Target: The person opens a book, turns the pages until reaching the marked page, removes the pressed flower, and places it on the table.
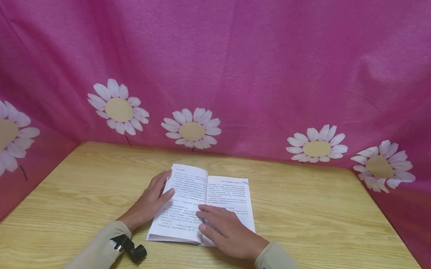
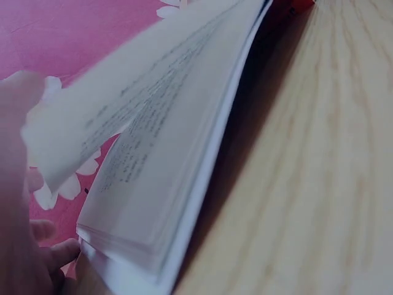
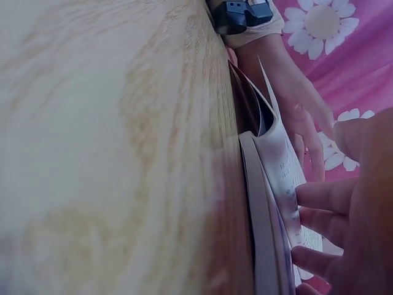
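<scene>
An open book (image 1: 185, 204) with printed white pages lies on the wooden table. My left hand (image 1: 149, 201) holds its left side, the thumb over the left page and the other fingers at the outer edge. In the left wrist view a leaf (image 2: 123, 92) stands apart from the pages beneath, close to the left thumb, with the other left fingers (image 2: 64, 252) at the book's edge. My right hand (image 1: 228, 232) lies across the lower right page, its extended fingertips touching the paper near the fold.
The wooden table (image 1: 326, 219) extends on both sides of the book. Behind and beside it hangs a pink cloth (image 1: 243, 69) printed with white daisies. Black wrist cameras (image 1: 130, 248) are strapped over beige sleeves (image 1: 284, 268).
</scene>
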Demonstrator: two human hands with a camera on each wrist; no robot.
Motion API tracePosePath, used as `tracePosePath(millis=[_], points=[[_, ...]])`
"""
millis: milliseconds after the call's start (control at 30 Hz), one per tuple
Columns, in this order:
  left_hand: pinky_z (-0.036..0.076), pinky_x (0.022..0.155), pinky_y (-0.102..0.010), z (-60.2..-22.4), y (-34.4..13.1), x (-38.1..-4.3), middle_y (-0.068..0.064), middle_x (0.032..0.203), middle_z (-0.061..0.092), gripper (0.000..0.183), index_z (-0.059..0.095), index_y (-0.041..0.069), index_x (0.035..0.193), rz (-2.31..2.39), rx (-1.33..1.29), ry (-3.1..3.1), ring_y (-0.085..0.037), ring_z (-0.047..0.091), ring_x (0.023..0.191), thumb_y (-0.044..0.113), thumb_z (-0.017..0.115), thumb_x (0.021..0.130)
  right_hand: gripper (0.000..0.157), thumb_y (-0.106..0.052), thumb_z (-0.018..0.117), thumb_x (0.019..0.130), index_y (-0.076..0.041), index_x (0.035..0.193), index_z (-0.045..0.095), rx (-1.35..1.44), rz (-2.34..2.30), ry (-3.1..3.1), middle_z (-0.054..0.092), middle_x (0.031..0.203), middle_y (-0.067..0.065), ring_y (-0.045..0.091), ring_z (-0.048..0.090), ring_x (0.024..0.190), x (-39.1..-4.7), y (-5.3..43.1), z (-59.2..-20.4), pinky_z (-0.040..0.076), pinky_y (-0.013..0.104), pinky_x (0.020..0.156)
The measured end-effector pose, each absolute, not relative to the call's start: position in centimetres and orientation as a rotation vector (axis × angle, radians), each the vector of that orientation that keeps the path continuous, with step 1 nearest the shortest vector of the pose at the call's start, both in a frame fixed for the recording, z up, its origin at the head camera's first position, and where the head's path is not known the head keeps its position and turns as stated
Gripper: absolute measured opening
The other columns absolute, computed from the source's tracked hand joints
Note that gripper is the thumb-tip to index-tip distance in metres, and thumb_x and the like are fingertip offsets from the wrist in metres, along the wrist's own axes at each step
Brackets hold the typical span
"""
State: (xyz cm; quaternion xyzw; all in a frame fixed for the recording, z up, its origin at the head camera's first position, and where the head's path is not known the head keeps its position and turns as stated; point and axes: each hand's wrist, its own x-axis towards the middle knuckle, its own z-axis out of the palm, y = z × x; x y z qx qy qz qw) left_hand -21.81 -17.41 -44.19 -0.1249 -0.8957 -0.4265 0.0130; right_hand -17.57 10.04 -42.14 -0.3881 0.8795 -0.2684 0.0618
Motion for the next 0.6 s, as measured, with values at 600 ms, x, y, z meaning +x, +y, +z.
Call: tracePosePath(millis=[600], points=[[0.006,0.110,-0.065,-44.58,-17.74,-21.58,-0.003,0.157,0.029,0.065,0.049,0.029,0.142,-0.961,-0.745,-2.817,-0.035,0.006,0.147,0.057,0.062,0.085,0.055,-0.049,0.027,0.104,-0.017,0.144,0.046,-1.179,-0.765,2.687,0.033,0.154,-0.006,0.016,0.029,0.141,-17.60,9.93,-42.09,0.025,0.052,0.111]])
